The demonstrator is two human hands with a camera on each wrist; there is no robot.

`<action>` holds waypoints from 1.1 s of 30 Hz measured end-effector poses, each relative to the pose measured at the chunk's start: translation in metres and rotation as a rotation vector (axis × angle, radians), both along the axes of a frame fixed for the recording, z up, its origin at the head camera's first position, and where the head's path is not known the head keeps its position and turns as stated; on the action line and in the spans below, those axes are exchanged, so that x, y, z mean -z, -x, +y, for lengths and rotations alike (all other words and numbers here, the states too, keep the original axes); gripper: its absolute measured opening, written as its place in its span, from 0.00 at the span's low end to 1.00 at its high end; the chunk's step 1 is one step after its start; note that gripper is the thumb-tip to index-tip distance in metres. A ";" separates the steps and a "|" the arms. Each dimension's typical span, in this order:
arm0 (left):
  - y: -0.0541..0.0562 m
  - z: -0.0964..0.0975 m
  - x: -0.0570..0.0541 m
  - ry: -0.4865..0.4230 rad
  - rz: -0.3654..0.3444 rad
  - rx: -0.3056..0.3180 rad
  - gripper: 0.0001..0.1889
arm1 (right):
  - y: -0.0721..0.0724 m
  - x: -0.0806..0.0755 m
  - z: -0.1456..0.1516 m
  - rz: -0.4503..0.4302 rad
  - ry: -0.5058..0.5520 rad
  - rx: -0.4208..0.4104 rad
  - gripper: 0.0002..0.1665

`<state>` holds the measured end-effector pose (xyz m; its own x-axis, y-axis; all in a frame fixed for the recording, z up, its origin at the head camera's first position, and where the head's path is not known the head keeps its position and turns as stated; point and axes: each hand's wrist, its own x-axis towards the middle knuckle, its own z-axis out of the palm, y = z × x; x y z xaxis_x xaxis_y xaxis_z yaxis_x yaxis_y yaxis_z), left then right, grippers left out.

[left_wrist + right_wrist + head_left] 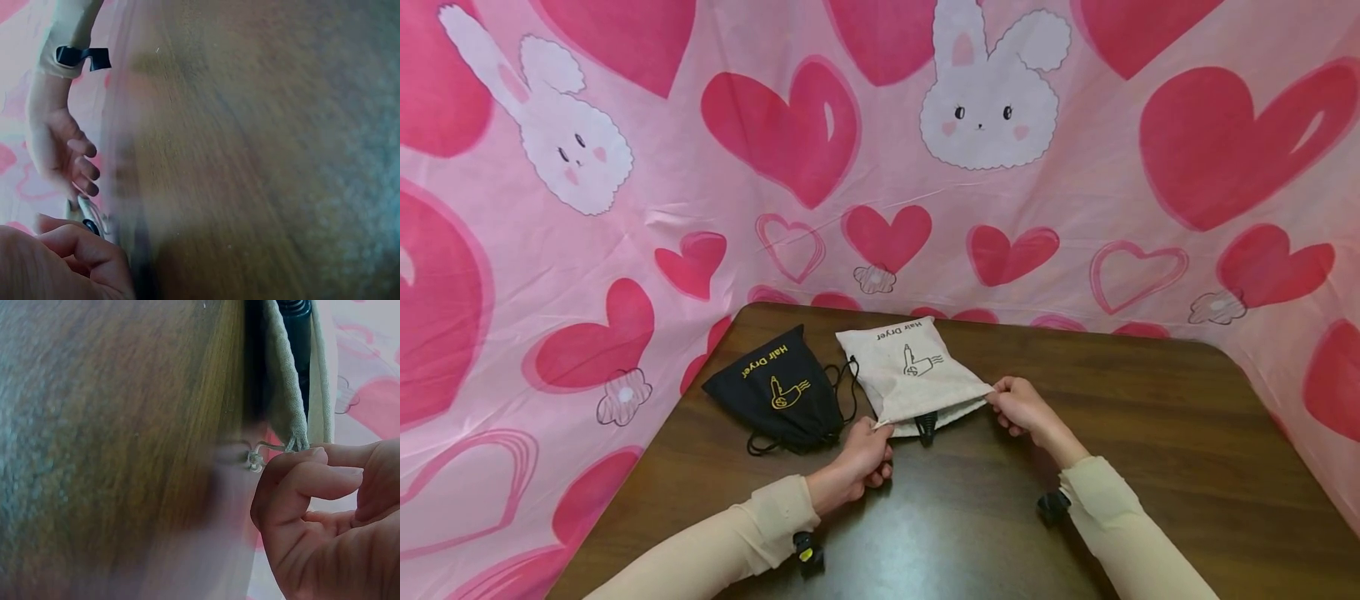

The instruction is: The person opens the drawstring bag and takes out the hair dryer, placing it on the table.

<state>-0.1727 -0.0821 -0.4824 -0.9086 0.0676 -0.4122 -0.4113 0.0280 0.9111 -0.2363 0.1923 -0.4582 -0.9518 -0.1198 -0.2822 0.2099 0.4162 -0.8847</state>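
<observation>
A white drawstring bag (913, 367) printed "Hair Dryer" lies on the table, its mouth facing me and parted. My left hand (859, 454) pinches the left corner of the mouth. At the opposite corner, my right hand (1021, 408) pinches the hem; the right wrist view shows the knotted drawstring (255, 460) beside those fingers. Inside the gap sits a black ribbed piece (927, 427), like a cord sleeve; the rest is hidden by cloth. In the left wrist view, my left hand (69, 259) fills the lower left corner and hides its grip.
Left of the white bag lies a black drawstring bag (778, 396) with yellow "Hair Dryer" print, its cords (763, 446) loose and its neck gathered. Both bags are on a brown wooden table (1120, 417). A pink heart-patterned cloth (895, 183) hangs behind the table and along its sides.
</observation>
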 end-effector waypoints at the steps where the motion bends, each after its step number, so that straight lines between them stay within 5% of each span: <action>1: 0.000 0.000 0.000 0.000 0.001 0.002 0.07 | 0.000 0.000 0.000 -0.002 -0.005 0.001 0.06; 7: 0.000 0.001 0.001 -0.012 0.012 0.020 0.07 | 0.001 0.000 -0.002 -0.011 -0.042 -0.007 0.08; 17: -0.006 0.004 -0.002 -0.041 -0.007 0.011 0.07 | 0.001 0.003 -0.005 -0.050 0.041 -0.020 0.09; 33: 0.012 -0.016 -0.009 0.047 -0.051 0.213 0.15 | -0.001 0.010 -0.002 -0.043 -0.031 -0.082 0.12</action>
<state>-0.1851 -0.0982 -0.4730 -0.8538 0.2358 -0.4642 -0.4367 0.1612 0.8850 -0.2355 0.1907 -0.4679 -0.9262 -0.1872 -0.3274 0.2117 0.4603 -0.8621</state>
